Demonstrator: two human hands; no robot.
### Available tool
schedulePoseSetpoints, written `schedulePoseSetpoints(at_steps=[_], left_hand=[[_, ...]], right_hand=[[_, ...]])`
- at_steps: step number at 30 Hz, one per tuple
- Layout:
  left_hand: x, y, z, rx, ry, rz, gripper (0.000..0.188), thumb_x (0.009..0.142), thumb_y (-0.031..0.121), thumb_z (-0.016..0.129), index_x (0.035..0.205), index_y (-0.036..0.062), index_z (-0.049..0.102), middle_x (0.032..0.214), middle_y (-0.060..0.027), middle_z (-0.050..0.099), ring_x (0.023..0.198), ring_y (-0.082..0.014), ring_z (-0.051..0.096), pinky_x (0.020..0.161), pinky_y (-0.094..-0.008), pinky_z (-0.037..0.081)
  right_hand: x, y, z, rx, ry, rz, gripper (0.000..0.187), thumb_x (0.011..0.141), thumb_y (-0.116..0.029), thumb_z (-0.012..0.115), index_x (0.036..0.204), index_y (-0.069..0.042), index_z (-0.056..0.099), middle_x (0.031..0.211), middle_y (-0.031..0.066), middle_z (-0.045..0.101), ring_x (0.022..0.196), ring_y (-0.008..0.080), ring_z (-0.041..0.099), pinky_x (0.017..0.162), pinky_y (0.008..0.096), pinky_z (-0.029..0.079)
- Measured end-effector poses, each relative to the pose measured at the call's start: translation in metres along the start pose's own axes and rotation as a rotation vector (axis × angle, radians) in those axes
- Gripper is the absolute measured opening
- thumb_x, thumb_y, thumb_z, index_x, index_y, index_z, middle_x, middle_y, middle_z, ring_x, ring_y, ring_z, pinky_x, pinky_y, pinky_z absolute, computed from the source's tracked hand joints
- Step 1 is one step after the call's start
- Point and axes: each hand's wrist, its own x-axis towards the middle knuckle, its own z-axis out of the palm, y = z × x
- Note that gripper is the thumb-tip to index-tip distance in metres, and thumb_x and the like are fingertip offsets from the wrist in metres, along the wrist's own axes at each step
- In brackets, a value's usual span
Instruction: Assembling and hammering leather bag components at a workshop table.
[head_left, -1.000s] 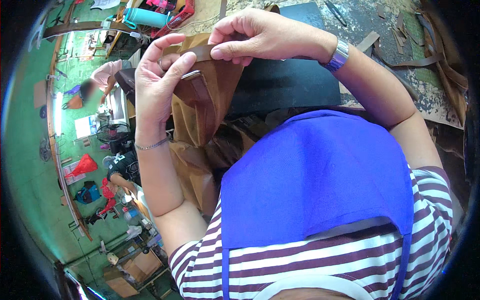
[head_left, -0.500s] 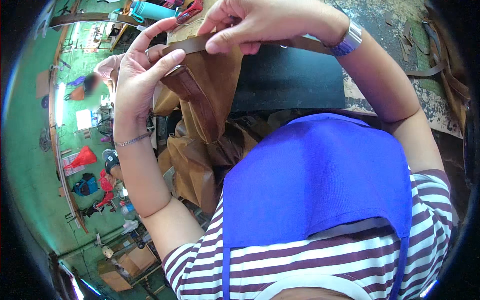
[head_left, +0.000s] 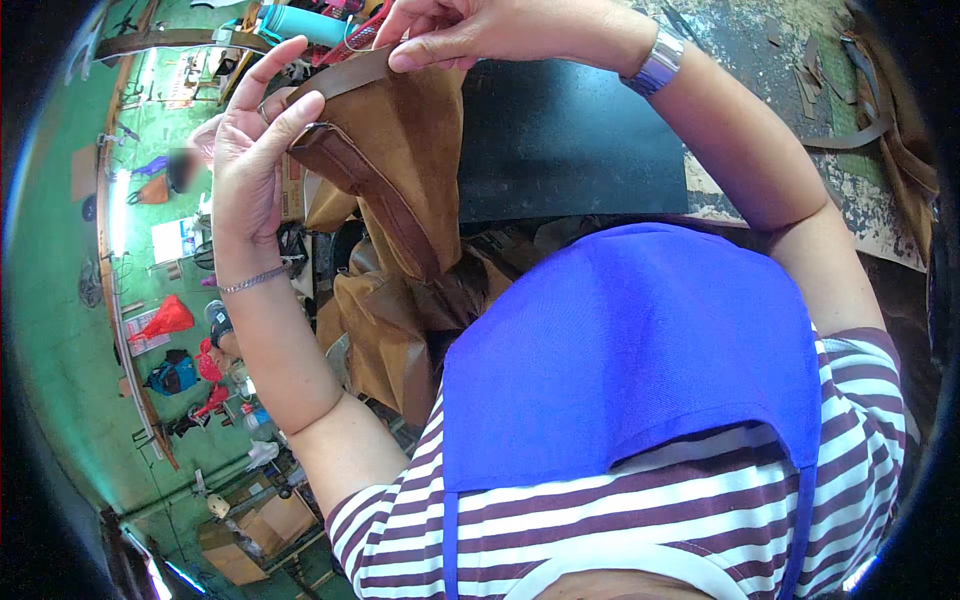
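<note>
A brown leather piece [head_left: 410,130] hangs below both hands, with a dark folded edge band [head_left: 370,185] running down its left side. Along its top edge lies a narrow dark brown leather strip [head_left: 345,78]. My left hand [head_left: 245,165] pinches the strip's left end between thumb and fingers, the index finger raised away from it. Further right, my right hand [head_left: 490,30] grips the strip and the leather's top edge with its thumb in front. Its fingertips behind the leather are partly hidden.
More brown leather [head_left: 385,340] lies bunched below, beside my blue apron [head_left: 630,350]. A black mat [head_left: 570,150] covers part of the worn table [head_left: 720,190]. Leather scraps [head_left: 810,85] lie at the far right. A turquoise bottle [head_left: 305,25] stands beyond my left hand.
Both hands have shifted left and a little away from me, carrying the leather along. A longer stretch of strip now shows between them, and the strip no longer trails under my right wrist.
</note>
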Motion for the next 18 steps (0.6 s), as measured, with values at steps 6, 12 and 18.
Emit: schedulePoseSetpoints(at_steps=[6,12,18], left_hand=[[0.005,-0.003,0.000,-0.012,0.019,0.004,0.052,0.083,0.000,0.065,0.131,0.0022,0.047,0.099,-0.0068,0.065,0.091,-0.0100,0.060,0.085,-0.0229,0.045],[0.010,-0.001,0.010,-0.012,0.015,0.037,0.051,0.083,0.001,0.065,0.131,0.0022,0.048,0.100,-0.0067,0.065,0.091,-0.0095,0.060,0.083,-0.0231,0.046],[0.013,-0.001,0.007,0.025,0.131,0.197,0.046,0.085,0.001,0.063,0.129,0.0017,0.050,0.107,-0.0070,0.063,0.097,-0.0118,0.058,0.085,-0.0251,0.046]], right_hand=[[0.002,0.011,0.007,0.158,-0.027,0.051,0.027,0.090,-0.020,0.062,0.106,0.002,0.064,0.077,0.0035,0.064,0.070,0.0088,0.057,0.064,0.0251,0.048],[-0.002,0.014,0.008,0.273,-0.048,0.206,0.025,0.092,-0.022,0.061,0.104,0.000,0.064,0.075,0.0013,0.060,0.071,0.0067,0.056,0.063,0.0232,0.048],[0.010,0.001,-0.006,0.272,-0.031,0.147,0.017,0.095,-0.020,0.056,0.095,-0.003,0.059,0.077,0.0015,0.059,0.072,0.0081,0.059,0.064,0.0237,0.050]])
